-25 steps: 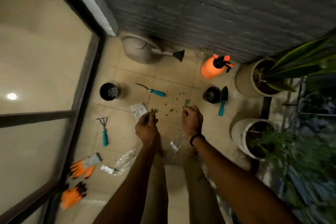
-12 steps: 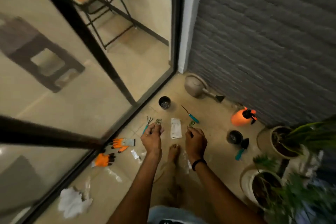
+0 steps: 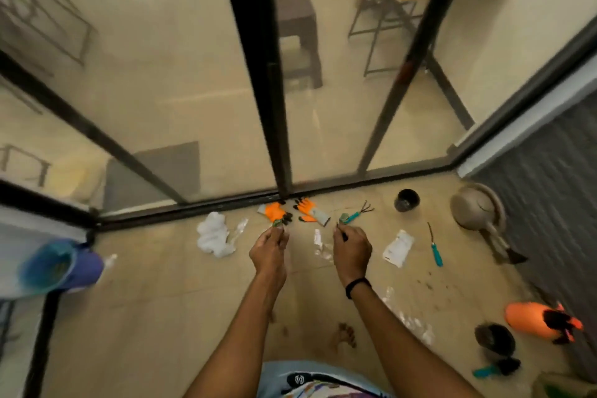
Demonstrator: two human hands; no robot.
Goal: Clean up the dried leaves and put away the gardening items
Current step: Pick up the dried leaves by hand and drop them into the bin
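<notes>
Both hands pinch dried leaves above the balcony floor.
The left hand (image 3: 269,249) and right hand (image 3: 352,247) are held out over the tiles, fingers curled, each nipping a small tuft of dried leaves (image 3: 277,223). Below them lie orange gloves (image 3: 307,208), a hand rake (image 3: 357,213), a packet (image 3: 398,247) and a watering can (image 3: 478,213); more crumbs dot the floor near the sprayer (image 3: 533,318).

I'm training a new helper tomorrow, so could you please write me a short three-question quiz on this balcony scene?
1. True or false: the orange gloves lie beside the glass door's track.
2. Which lies nearest the watering can: A white cloth, B black pot, C orange sprayer?
3. What does the left hand pinch?
Key: 1 true; 2 B; 3 small leaf bits.
</notes>
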